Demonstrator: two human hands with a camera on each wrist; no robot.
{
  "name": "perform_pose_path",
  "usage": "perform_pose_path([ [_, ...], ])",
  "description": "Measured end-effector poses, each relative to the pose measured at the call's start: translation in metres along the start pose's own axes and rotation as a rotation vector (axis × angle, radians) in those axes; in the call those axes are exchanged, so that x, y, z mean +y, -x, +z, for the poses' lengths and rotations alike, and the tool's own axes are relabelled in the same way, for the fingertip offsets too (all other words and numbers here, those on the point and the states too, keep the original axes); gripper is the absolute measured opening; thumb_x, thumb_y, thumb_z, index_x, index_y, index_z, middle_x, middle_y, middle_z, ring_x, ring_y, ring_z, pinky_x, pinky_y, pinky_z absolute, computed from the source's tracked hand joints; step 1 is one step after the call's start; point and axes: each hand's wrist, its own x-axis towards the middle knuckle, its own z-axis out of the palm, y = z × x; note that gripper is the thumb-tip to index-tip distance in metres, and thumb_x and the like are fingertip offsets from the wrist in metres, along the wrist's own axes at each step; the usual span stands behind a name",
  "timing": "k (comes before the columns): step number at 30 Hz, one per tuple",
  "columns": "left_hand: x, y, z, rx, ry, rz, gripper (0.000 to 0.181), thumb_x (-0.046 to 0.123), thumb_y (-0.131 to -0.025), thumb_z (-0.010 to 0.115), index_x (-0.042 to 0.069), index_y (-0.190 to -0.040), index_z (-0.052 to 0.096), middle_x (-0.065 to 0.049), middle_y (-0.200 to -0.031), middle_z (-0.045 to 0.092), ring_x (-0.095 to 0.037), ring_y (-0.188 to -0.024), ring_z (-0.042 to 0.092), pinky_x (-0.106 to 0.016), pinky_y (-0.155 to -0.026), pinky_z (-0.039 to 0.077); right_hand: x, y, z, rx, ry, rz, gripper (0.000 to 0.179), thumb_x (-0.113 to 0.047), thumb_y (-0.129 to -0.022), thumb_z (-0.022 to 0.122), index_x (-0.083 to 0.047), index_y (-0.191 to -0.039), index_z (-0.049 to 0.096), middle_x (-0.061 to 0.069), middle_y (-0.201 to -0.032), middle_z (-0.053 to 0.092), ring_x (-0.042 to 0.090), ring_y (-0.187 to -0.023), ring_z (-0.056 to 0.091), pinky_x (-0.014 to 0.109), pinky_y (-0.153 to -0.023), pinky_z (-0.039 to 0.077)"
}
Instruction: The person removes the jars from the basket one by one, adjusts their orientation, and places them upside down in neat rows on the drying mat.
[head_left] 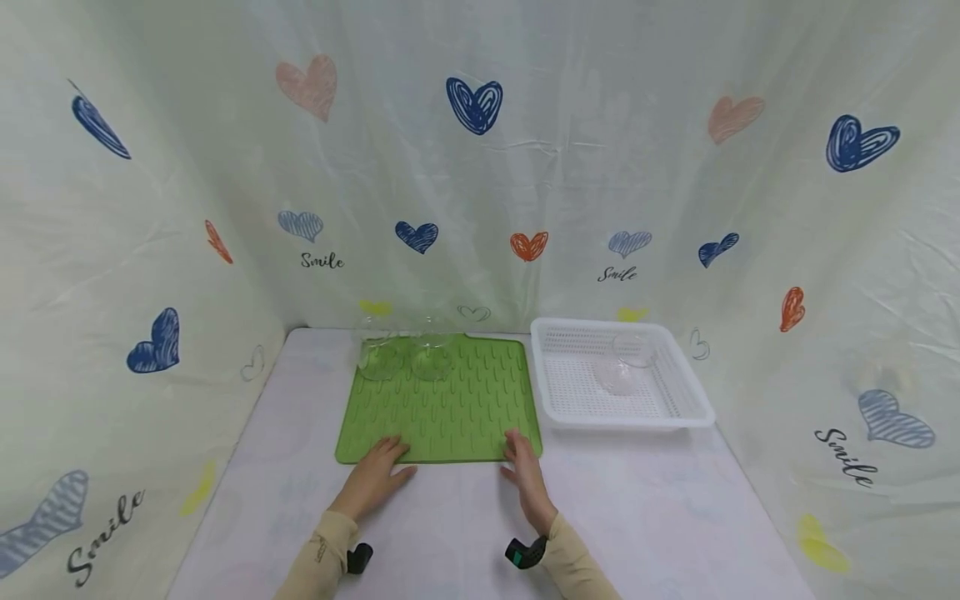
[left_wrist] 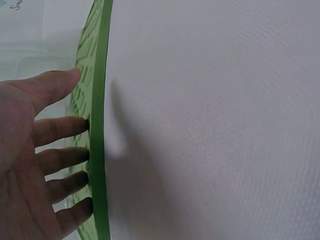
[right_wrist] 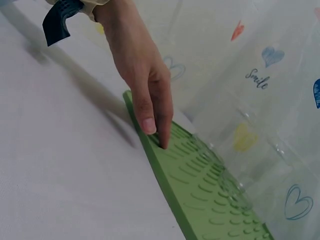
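A green ridged drying mat point(head_left: 465, 417) lies on the white table. My left hand point(head_left: 375, 477) rests at its near left edge, fingers spread and loosely straight. The left wrist view shows these fingertips point(left_wrist: 82, 155) at the mat's rim. At the near right corner is my right hand point(head_left: 527, 475), fingers extended down; in the right wrist view its fingertips point(right_wrist: 164, 142) touch or almost touch the ridged surface. Neither hand holds anything. Two clear, see-through glasses point(head_left: 380, 362) stand side by side on the mat's far left part; their outlines are faint.
A white plastic basket point(head_left: 551, 392) with perforated walls stands right of the mat. Inside it is a clear glass point(head_left: 618, 375), apparently on its side. A curtain point(head_left: 585, 183) with printed hearts hangs behind and on both sides of the table point(head_left: 637, 508).
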Motion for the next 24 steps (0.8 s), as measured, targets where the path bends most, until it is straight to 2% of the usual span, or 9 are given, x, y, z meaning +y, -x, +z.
perform_pose_path([
  [9, 0.003, -0.001, -0.004, -0.005, 0.005, -0.022, 0.044, 0.033, -0.092, 0.064, 0.004, -0.126, 0.062, -0.023, -0.138, 0.052, -0.043, -0.132, 0.043, -0.058, -0.109, 0.037, -0.011, -0.002, -0.001, -0.018, 0.008, -0.041, 0.078, -0.061, -0.099, 0.028, 0.002, -0.145, 0.029, 0.027, -0.15, 0.031, 0.046, -0.136, 0.034, 0.054, -0.107, 0.042],
  [14, 0.005, -0.004, -0.007, -0.014, 0.005, -0.028, 0.041, 0.032, -0.092, 0.065, 0.004, -0.122, 0.064, -0.021, -0.132, 0.056, -0.041, -0.127, 0.048, -0.056, -0.106, 0.041, -0.028, -0.005, -0.007, -0.053, -0.004, -0.064, 0.076, -0.058, -0.1, 0.029, 0.002, -0.146, 0.028, 0.029, -0.148, 0.035, 0.045, -0.135, 0.039, 0.054, -0.107, 0.042],
  [19, 0.003, -0.007, -0.008, -0.024, 0.011, -0.035, 0.039, 0.031, -0.091, 0.065, 0.006, -0.121, 0.064, -0.019, -0.13, 0.058, -0.04, -0.126, 0.048, -0.055, -0.106, 0.042, -0.055, -0.013, -0.025, -0.058, -0.038, -0.156, 0.071, -0.055, -0.102, 0.027, -0.001, -0.147, 0.025, 0.029, -0.144, 0.039, 0.043, -0.13, 0.045, 0.053, -0.106, 0.045],
  [24, 0.003, -0.008, -0.011, -0.048, 0.035, -0.044, 0.04, 0.03, -0.092, 0.065, 0.005, -0.122, 0.063, -0.019, -0.131, 0.057, -0.04, -0.127, 0.046, -0.056, -0.106, 0.041, -0.089, -0.025, -0.052, 0.008, -0.088, -0.232, 0.069, -0.056, -0.101, 0.027, -0.006, -0.148, 0.022, 0.026, -0.141, 0.043, 0.043, -0.127, 0.048, 0.054, -0.105, 0.045],
])
